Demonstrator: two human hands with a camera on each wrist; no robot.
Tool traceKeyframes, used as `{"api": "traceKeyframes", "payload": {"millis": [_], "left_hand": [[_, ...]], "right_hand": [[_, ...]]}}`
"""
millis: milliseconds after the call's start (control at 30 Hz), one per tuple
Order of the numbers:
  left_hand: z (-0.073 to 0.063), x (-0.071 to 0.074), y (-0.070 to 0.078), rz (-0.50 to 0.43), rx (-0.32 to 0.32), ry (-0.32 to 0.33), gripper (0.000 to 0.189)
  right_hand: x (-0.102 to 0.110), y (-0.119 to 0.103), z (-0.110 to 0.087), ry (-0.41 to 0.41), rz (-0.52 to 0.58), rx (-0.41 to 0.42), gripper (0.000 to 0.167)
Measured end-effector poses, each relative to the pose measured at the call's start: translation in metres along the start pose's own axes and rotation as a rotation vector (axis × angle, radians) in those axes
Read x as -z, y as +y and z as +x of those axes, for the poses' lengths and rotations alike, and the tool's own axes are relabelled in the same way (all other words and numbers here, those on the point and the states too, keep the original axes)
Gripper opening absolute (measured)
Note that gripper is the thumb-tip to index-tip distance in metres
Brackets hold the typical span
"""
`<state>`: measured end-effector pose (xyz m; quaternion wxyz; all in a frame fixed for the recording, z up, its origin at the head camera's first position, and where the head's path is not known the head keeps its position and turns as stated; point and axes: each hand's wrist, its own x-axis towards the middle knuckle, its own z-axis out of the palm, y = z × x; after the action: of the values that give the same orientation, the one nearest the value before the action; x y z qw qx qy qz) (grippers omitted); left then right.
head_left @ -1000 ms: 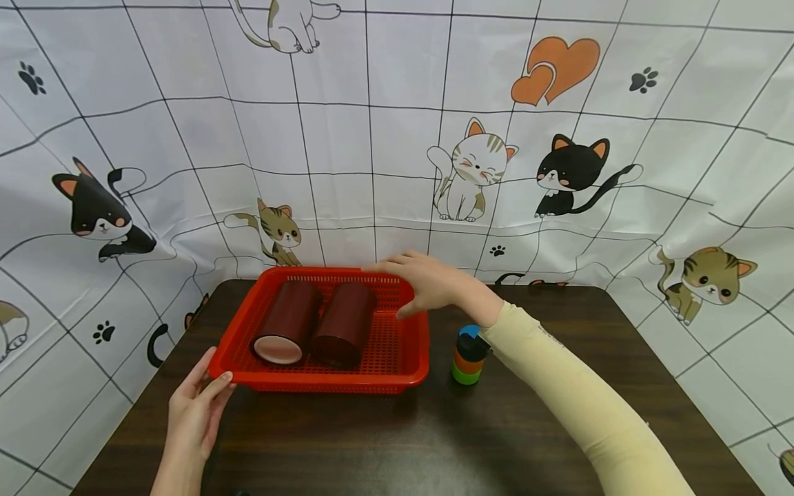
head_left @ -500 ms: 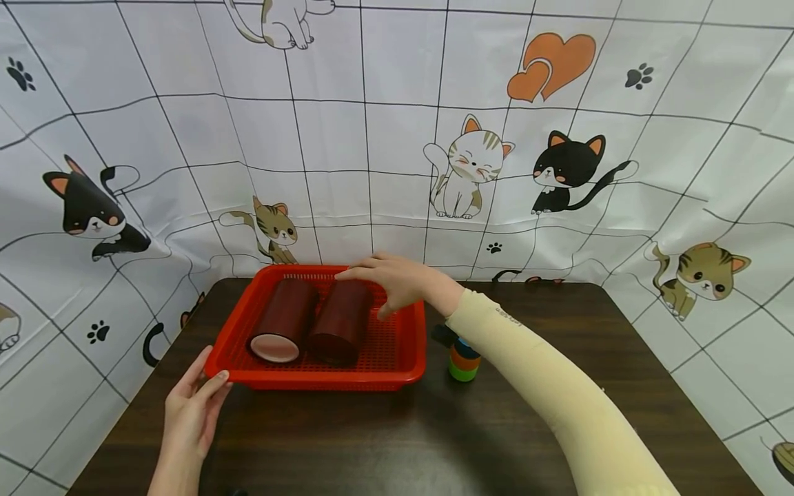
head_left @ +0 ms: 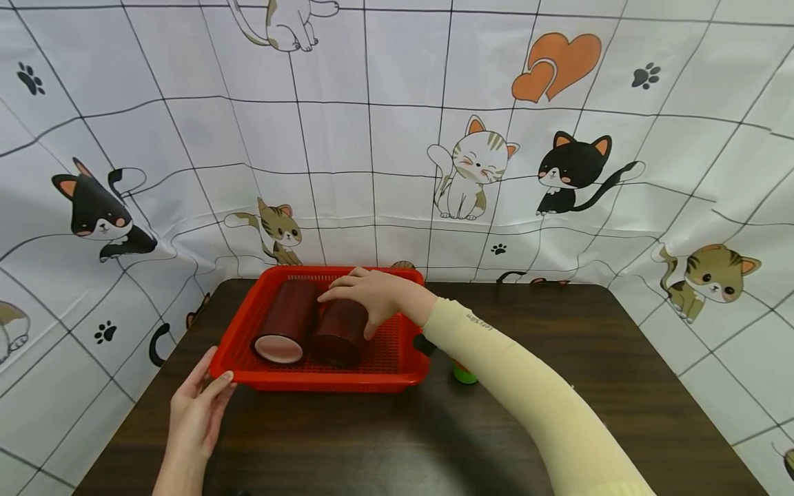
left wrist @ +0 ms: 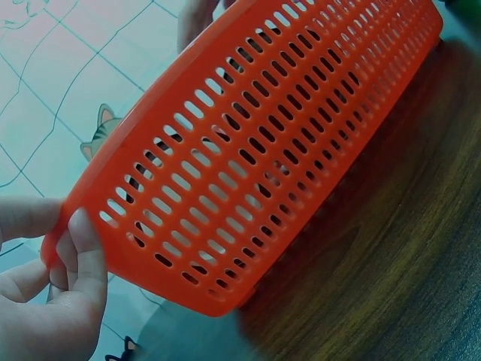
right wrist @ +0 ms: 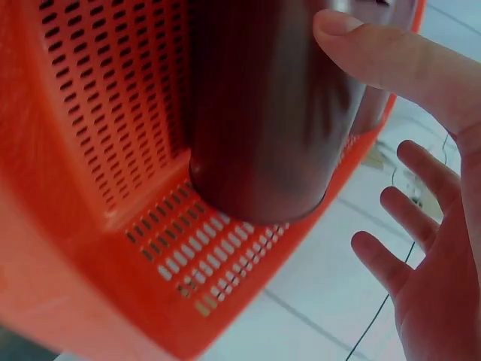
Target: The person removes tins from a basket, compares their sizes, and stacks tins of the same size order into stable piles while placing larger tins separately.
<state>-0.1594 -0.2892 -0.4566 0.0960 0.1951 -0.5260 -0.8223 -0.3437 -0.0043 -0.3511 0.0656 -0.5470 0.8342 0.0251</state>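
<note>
My left hand point(head_left: 195, 417) pinches the near left corner of a red plastic basket point(head_left: 322, 383), thumb and fingers on its rim; the left wrist view shows this grip on the slotted basket wall point(left wrist: 225, 173). Two dark maroon cylinders lie side by side in the basket. The left cylinder point(head_left: 288, 310) turns a pale pink round end toward me. Over the right cylinder point(head_left: 338, 337) is my right hand point(head_left: 380, 295), thumb and fingers spread. In the right wrist view, the thumb overlaps the cylinder point(right wrist: 263, 113); the other fingers stand apart from it. Thumb contact is unclear.
A small round object with a green base point(head_left: 464, 374) stands right of the basket, mostly hidden by my right sleeve point(head_left: 515, 365). The dark wooden table point(head_left: 322, 441) meets a white cat-print sheet point(head_left: 335, 172) behind the basket.
My right hand has moved left and lower, from above the basket's right side to the right cylinder. The sleeve now hides most of the small round object. My left hand keeps its hold.
</note>
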Motion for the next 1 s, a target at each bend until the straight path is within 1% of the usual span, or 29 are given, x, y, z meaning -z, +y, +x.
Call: {"api": "traceKeyframes", "payload": {"millis": [133, 267, 500, 667, 767, 867, 1000], "left_hand": [[0.0, -0.002, 0.0, 0.002, 0.005, 0.009, 0.071], [0.001, -0.002, 0.001, 0.005, 0.013, 0.011, 0.071], [0.0, 0.0, 0.001, 0.003, 0.019, 0.013, 0.071], [0.0, 0.002, 0.0, 0.004, 0.002, -0.005, 0.071], [0.0, 0.001, 0.0, 0.012, -0.01, -0.003, 0.07], [-0.001, 0.001, 0.0, 0.027, -0.019, -0.007, 0.07], [-0.001, 0.001, 0.001, 0.044, -0.013, -0.002, 0.07]], "right_hand": [[-0.004, -0.008, 0.007, -0.022, -0.018, 0.026, 0.099], [-0.007, -0.014, 0.012, -0.052, -0.054, 0.014, 0.102], [-0.017, -0.02, 0.019, -0.113, -0.179, -0.021, 0.106], [-0.027, -0.022, 0.023, -0.122, -0.258, -0.006, 0.11], [-0.032, -0.024, 0.026, -0.122, -0.304, 0.004, 0.111], [-0.035, -0.026, 0.028, -0.136, -0.317, -0.001, 0.109], [-0.037, -0.028, 0.031, -0.16, -0.289, -0.014, 0.106]]}}
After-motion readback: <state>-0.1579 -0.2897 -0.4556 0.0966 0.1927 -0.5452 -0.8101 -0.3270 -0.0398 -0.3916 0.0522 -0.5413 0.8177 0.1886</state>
